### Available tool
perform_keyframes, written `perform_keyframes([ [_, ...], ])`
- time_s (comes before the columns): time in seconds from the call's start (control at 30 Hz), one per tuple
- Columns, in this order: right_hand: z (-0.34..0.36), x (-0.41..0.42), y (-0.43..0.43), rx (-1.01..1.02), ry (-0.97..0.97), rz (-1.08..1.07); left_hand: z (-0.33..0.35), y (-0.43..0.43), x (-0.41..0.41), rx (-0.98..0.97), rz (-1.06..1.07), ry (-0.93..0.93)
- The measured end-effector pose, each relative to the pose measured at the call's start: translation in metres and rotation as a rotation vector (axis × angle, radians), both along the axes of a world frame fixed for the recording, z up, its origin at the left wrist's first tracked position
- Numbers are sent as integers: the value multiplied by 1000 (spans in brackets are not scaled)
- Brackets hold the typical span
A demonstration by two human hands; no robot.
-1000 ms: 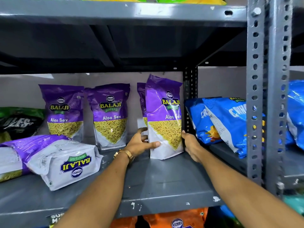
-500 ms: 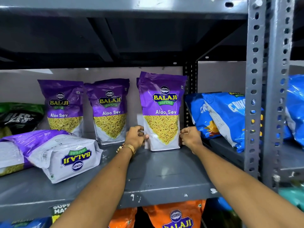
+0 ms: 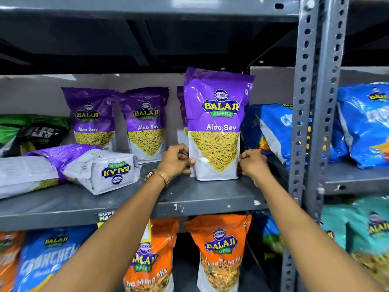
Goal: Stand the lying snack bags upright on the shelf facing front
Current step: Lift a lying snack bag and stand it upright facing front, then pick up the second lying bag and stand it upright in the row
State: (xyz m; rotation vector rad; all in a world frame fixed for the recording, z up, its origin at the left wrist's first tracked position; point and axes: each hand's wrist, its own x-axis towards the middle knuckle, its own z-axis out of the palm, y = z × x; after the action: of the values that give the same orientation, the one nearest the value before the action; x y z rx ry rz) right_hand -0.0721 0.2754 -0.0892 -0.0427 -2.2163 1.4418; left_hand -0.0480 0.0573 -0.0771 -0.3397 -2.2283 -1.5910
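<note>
A purple Aloo Sev bag (image 3: 216,123) stands upright near the front of the grey shelf (image 3: 202,199), label facing me. My left hand (image 3: 175,160) pinches its lower left edge and my right hand (image 3: 251,164) pinches its lower right edge. Another purple bag (image 3: 181,106) is mostly hidden behind it. Two more upright Aloo Sev bags (image 3: 92,119) (image 3: 145,123) stand at the back. On the left, two purple-and-white bags lie flat: one (image 3: 101,168) with its base toward me, the other (image 3: 23,175) beside it.
A green-black bag (image 3: 31,131) lies at the far left. Blue bags (image 3: 271,129) lean beyond the back post, right of the held bag. A perforated grey upright (image 3: 313,123) stands at right. Orange bags (image 3: 219,249) and a blue bag (image 3: 44,258) fill the lower shelf.
The held bag turned from angled to facing front and came forward toward the shelf's front. Both hands shifted to its lower side edges. The view dropped, showing the lower shelf.
</note>
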Motion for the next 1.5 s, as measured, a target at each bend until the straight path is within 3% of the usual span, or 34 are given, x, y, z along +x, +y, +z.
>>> perform_keyframes([
  [0.27, -7, 40, 0, -48, 73, 10, 0, 5, 30, 0, -4, 7],
  [0.4, -8, 52, -3, -127, 115, 44, 1, 4, 35, -221, 98, 45],
  [0.47, -7, 60, -5, -146, 252, -53, 1, -3, 42, -443, 192, 154],
  [0.6, -2, 83, -20, -25, 666, -232, 18, -33, 66, -705, 495, 303],
  [0.87, 38, 106, -115, 243, 1019, -37, 71, -128, 88, -934, 825, 149],
  [1.03, 58, 84, -188, 299, 755, 325, 62, -185, 105, -968, 839, -55],
  [1.23, 70, 25, -264, 414, 149, 521, 28, -224, 119, -643, 685, -410],
  [1.4, 64, 4, -287, 538, -428, 909, 14, -230, 111, -475, 594, -368],
  [1.5, 57, -2, -281, 420, -417, 984, 9, -232, 108, -313, 524, -328],
])
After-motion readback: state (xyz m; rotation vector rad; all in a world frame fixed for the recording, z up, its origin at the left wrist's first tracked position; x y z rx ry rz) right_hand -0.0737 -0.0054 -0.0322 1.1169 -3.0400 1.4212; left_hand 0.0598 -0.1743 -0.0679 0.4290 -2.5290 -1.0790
